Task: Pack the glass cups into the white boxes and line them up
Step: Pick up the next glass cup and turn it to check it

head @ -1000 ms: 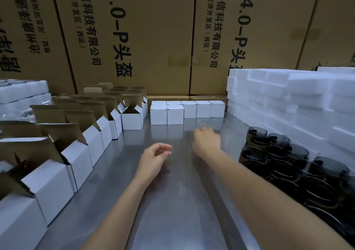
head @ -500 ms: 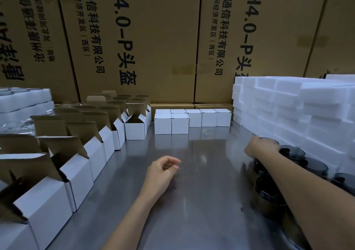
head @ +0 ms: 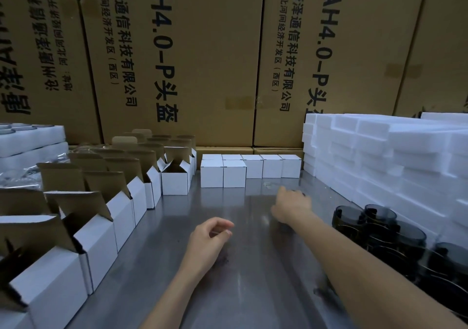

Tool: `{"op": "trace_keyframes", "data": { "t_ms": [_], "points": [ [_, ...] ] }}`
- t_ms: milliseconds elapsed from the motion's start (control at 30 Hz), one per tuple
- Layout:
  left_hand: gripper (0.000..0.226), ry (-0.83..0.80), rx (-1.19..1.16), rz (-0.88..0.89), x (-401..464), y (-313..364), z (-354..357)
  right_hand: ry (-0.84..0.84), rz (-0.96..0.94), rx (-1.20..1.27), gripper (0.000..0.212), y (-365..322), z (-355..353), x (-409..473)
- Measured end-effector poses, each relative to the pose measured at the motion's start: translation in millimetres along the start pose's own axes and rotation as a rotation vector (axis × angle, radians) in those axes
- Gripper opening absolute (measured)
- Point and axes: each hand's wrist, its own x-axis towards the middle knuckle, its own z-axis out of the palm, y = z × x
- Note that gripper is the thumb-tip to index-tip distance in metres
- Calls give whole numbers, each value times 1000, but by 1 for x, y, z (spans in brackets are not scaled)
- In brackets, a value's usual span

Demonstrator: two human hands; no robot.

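Note:
Several dark glass cups (head: 395, 230) stand packed together at the right of the steel table (head: 253, 293). My right hand (head: 291, 206) is over the table's middle, left of them, gripping one dark cup (head: 285, 227) from above; the hand hides most of that cup. My left hand (head: 210, 239) hovers low over the table with loosely curled fingers and holds nothing. Along the left runs a row of open white boxes (head: 174, 180) with brown flaps up. Closed white boxes (head: 253, 168) are lined up at the back.
Stacks of white foam blocks (head: 379, 156) fill the right rear, behind the cups. More foam trays (head: 30, 139) sit at the far left. Tall brown cartons (head: 202, 63) wall off the back of the table.
My right hand reached to the cups at the right, then came back left over the table's middle with a dark cup under it. The left hand barely moved.

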Motion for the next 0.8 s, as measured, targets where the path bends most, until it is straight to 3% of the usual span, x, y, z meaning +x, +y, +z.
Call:
{"op": "trace_keyframes", "data": {
  "t_ms": [67, 200, 400, 600, 700, 800],
  "points": [
    [18, 12, -13, -7, 0, -1, -1, 32, -58, 30, 51, -16, 5, -8],
    [20, 69, -60, -19, 0, 1, -1, 188, -207, 83, 30, -46, 15, -32],
    [35, 152, -132, -48, 2, -2, -1, 400, -394, 315, 23, -71, 29, -72],
    [49, 59, -163, -72, 4, -4, 1, 512, -553, 522, 14, -64, 47, -97],
    [54, -14, -158, -72, 3, -5, 3, 499, -474, 638, 18, -58, 52, -97],
    [54, -45, -151, -54, 1, -4, 3, 286, -303, 889, 48, -55, 52, -92]
  ]
}}
